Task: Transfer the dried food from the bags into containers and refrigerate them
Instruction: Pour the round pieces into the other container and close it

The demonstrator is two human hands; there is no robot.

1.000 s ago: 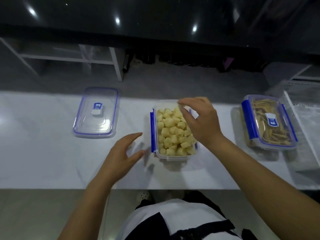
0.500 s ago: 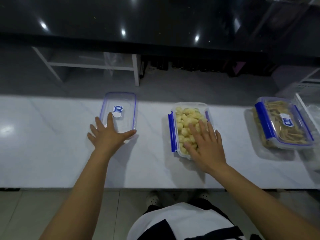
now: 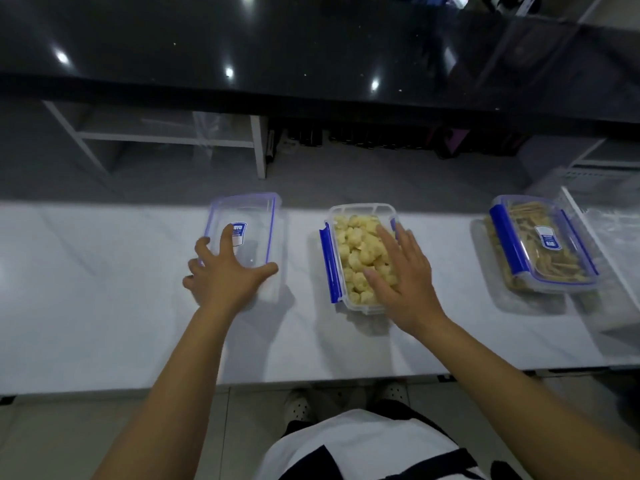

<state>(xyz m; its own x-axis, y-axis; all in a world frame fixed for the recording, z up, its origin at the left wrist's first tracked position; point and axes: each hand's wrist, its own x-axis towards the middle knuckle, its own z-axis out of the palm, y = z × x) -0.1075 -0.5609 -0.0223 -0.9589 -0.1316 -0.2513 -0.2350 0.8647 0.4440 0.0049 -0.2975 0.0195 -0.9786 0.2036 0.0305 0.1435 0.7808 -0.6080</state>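
Note:
An open clear container (image 3: 330, 268) with blue clips sits mid-counter, filled with pale yellow dried pieces (image 3: 356, 244). My right hand (image 3: 401, 275) lies flat on its right side, fingers straight over the food. To the left lies a clear lid (image 3: 252, 216) with a blue rim and a blue label. My left hand (image 3: 225, 275) rests on the lid's near end with fingers spread, thumb along its near right edge. A second container (image 3: 540, 247), lidded and holding brown dried strips, stands at the right.
The white marble counter (image 3: 104, 289) has its front edge close to my body. A clear plastic bag (image 3: 616, 237) lies at the far right beside the lidded container. Beyond the counter are a white shelf frame (image 3: 256, 147) and a dark glossy surface.
My left hand moved from beside the open container to the lid and now covers its near end. My right hand dropped from above the food to lie flat on it.

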